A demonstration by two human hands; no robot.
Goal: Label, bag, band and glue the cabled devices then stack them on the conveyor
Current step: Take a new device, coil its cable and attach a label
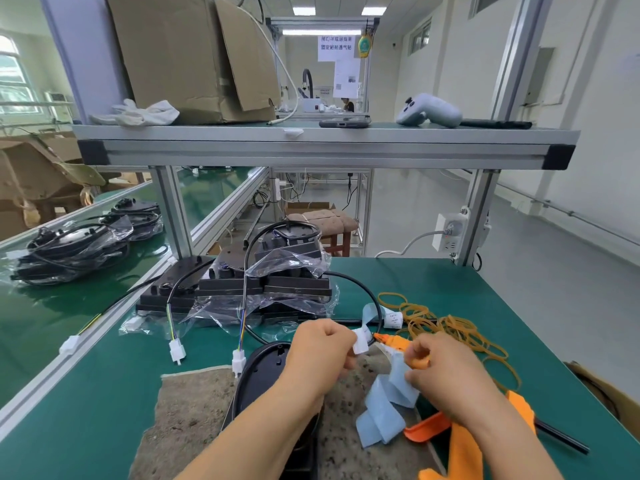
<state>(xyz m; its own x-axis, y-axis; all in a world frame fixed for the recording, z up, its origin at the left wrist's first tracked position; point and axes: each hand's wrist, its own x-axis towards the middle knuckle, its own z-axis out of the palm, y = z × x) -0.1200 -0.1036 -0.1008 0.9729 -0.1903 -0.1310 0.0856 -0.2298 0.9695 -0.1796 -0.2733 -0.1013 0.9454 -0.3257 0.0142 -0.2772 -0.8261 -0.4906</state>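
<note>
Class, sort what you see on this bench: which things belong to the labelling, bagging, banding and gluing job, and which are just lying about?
Job: white label in the left hand, blue backing strip, orange glue gun, rubber bands, bagged devices, stack on the conveyor.
Lying about: white gloves, cardboard box, grey controller, phone.

Open green table [433, 275] is left free at the far right, behind the scattered rubber bands [453, 329], and more bare surface is seen at the near left beside the brown pad [190, 410]. Straight ahead the way is blocked by the stack of bagged devices [294, 291], with cables [245, 285] and white connectors [177, 351] trailed toward the pad. Upward reach is capped by the shelf rail [325, 152], the crossing to the conveyor [52, 323] is narrowed by the aluminium post [173, 216], and the near right is cluttered by the glue gun [465, 445] and label strip [381, 414].
</note>
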